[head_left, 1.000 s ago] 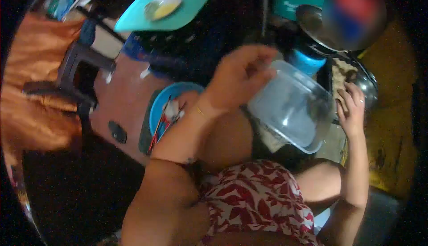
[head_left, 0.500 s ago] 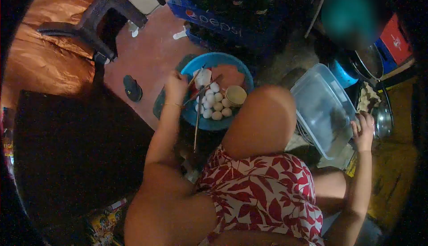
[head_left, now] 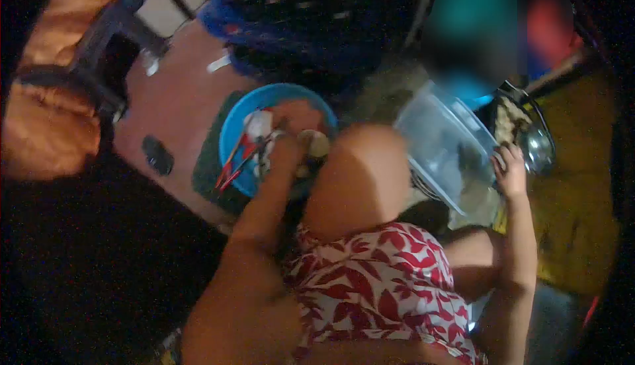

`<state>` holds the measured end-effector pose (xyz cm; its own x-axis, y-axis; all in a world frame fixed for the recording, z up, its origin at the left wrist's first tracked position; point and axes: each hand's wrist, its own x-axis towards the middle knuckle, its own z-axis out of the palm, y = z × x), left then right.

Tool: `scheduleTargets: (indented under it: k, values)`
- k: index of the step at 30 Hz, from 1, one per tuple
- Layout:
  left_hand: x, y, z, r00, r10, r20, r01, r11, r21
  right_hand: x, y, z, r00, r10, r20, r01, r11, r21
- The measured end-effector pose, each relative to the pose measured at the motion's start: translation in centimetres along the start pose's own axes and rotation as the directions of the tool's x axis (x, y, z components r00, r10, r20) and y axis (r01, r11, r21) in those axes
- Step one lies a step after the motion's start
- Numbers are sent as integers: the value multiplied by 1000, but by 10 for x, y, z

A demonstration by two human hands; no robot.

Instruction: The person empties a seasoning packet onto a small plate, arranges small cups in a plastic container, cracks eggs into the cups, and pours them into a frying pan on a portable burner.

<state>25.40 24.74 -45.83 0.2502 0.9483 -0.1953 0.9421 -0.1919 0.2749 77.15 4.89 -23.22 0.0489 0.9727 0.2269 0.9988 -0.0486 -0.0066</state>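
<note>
Over reddish floor, inside blue basin with left hand, grip too blurred to tell. Across the knee, gripping clear container, slanted lengthwise down-right, by its right edge with right hand, the nearer one.

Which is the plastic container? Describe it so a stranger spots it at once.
Start at the patterned garment, bottom centre. Look up and right, between the raised knee and the right hand. The plastic container is see-through and rectangular, unlike the round blue basin.
</note>
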Motion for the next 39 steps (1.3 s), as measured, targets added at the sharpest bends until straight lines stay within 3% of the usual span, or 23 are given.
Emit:
scheduleTargets:
  k: [2,5,7,9,10,12,13,15,17,19,20,21,23,24,25,28,31,32,34,35,36,38,39]
  values:
    - [25,-8,24,993,-50,103,62,992,-114,-3,6,3,998,-22,-66,23,1000,17]
    - [37,-22,53,978,-206,-29,188,936,-298,-4,7,-5,997,11,-77,-7,999,48]
    - [18,-4,-8,997,-73,37,77,990,-116,-6,4,-12,992,55,-110,-43,993,108]
    - [14,7,-39,977,-211,8,208,956,-209,-10,9,-15,986,77,-146,-62,993,102]
    - [23,-17,-35,989,-39,-142,19,990,-138,-11,12,-16,982,72,-177,-55,993,103]
    - [31,-15,-57,957,1,-290,-55,982,-179,-16,23,-12,972,108,-210,-80,987,136]
    - [20,13,-100,949,-143,-283,49,947,-316,-17,26,-13,963,124,-240,-84,982,171]
    - [9,57,-158,900,-88,-427,-107,905,-412,-7,17,-24,940,310,-141,-239,895,376]
    - [40,85,-187,954,46,-296,-208,814,-542,13,-2,-39,935,355,-15,-313,843,439]
    - [37,173,-226,875,277,-397,-399,876,-269,34,-22,-43,932,328,157,-352,704,617]
    - [43,209,-227,836,365,-410,-499,816,-292,41,-35,-42,915,307,263,-390,498,775]
    - [42,251,-232,857,426,-290,-503,815,-287,48,-46,-41,899,258,354,-417,258,871]
    - [59,315,-210,805,576,-143,-585,732,-349,60,-56,-34,863,108,494,-489,-67,869]
    - [58,345,-193,828,560,-27,-516,742,-428,64,-56,-16,855,77,512,-494,-175,852]
    - [48,373,-190,838,531,121,-434,785,-442,64,-66,-12,831,217,511,-454,-264,851]
    - [51,410,-131,836,537,116,-432,772,-465,50,-50,31,683,406,607,-443,-430,787]
    - [35,417,-90,820,498,282,-290,787,-545,25,-25,73,499,512,700,-526,-462,714]
    - [35,415,-68,806,506,308,-276,781,-561,19,-18,88,494,517,699,-525,-463,714]
    - [27,404,-40,879,283,384,141,615,-776,10,-7,123,580,631,515,-683,32,730]
    - [46,397,-19,878,282,387,143,617,-774,8,-7,127,578,631,517,-684,29,729]
    - [73,385,5,833,451,320,-224,804,-550,3,-7,131,528,642,557,-762,69,644]
    - [76,387,3,842,435,320,-299,869,-394,-6,-4,134,465,654,596,-834,99,542]
    - [77,388,0,846,427,320,-332,891,-310,-9,-1,134,527,684,504,-829,285,480]
